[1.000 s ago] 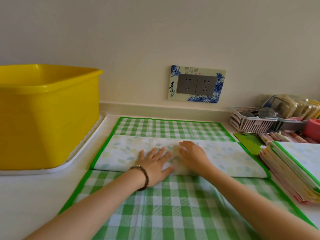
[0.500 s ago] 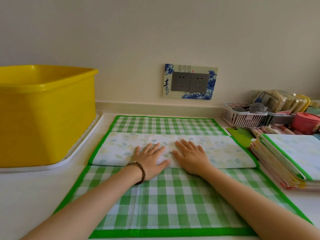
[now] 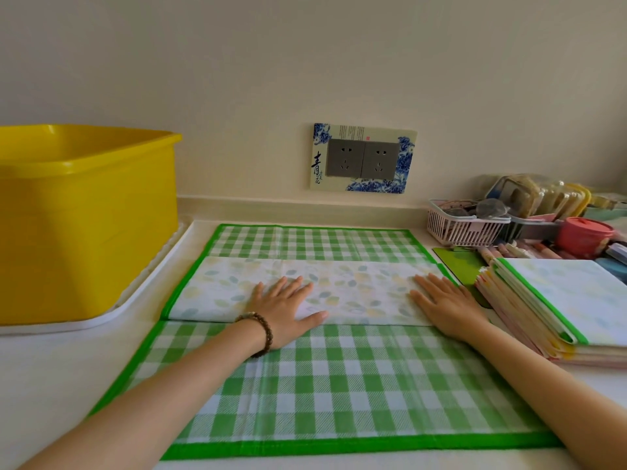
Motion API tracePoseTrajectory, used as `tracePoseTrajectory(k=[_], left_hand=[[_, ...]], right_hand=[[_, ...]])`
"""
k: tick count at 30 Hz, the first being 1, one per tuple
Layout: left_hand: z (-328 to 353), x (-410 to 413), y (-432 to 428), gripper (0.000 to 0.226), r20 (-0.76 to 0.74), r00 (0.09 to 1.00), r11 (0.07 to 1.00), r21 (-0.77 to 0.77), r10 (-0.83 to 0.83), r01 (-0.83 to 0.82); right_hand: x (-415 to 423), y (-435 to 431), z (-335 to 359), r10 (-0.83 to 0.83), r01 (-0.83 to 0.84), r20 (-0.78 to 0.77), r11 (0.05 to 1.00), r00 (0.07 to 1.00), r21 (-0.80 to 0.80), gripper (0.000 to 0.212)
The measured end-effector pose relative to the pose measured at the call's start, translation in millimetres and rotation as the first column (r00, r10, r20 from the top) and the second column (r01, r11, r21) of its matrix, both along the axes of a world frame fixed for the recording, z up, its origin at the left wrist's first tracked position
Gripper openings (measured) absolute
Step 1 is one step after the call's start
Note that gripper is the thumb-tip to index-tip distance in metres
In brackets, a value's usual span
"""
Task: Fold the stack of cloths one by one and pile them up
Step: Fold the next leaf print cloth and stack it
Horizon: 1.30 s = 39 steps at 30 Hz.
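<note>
Head view: a green checked cloth lies spread on the bench, with a leaf-printed folded band running left to right across its middle. The left grip, released with fingers flat, presses near the band's middle. The right grip, likewise released and flat, presses its right end. A stack of cloths lies just right. At the far left, a yellow tub stands on a white tray.
</note>
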<state>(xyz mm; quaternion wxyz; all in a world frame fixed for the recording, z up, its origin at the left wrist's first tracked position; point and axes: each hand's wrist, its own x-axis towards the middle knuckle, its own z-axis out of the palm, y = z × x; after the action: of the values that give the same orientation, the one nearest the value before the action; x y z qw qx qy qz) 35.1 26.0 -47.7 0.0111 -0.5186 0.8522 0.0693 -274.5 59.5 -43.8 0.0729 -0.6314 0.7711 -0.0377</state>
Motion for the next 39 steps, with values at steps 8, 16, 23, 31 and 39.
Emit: tracePoseTrajectory(k=[8,16,23,31,39], left_hand=[[-1.0,-0.9,-1.6,0.076,0.018,1.000,1.000,-0.005,0.002,-0.002],[-0.6,-1.9,-0.9,0.071,0.003,1.000,1.000,-0.002,0.019,-0.019],[2.4,7.5,-0.2,0.056,-0.036,0.998,0.998,0.034,-0.044,0.045],[6.1,75.2,-3.6,0.052,-0.007,1.000,0.997,0.079,0.018,-0.018],[4.2,111.7,-5.6,0.111,-0.035,0.998,0.992,0.113,0.054,-0.049]], right_hand=[[46.2,-3.0,9.3,0.050,-0.046,0.051,0.997,0.997,-0.069,0.058],[123.6,-9.8,0.0,0.252,-0.247,0.060,0.966,0.966,-0.077,0.060],[122.8,-8.3,-1.3,0.259,-0.257,0.038,0.965,0.965,-0.051,0.063],[118.9,-9.7,-3.5,0.279,-0.277,0.037,0.960,0.960,-0.044,0.063],[120.0,-7.8,-2.3,0.273,-0.271,0.038,0.961,0.961,-0.046,0.062]])
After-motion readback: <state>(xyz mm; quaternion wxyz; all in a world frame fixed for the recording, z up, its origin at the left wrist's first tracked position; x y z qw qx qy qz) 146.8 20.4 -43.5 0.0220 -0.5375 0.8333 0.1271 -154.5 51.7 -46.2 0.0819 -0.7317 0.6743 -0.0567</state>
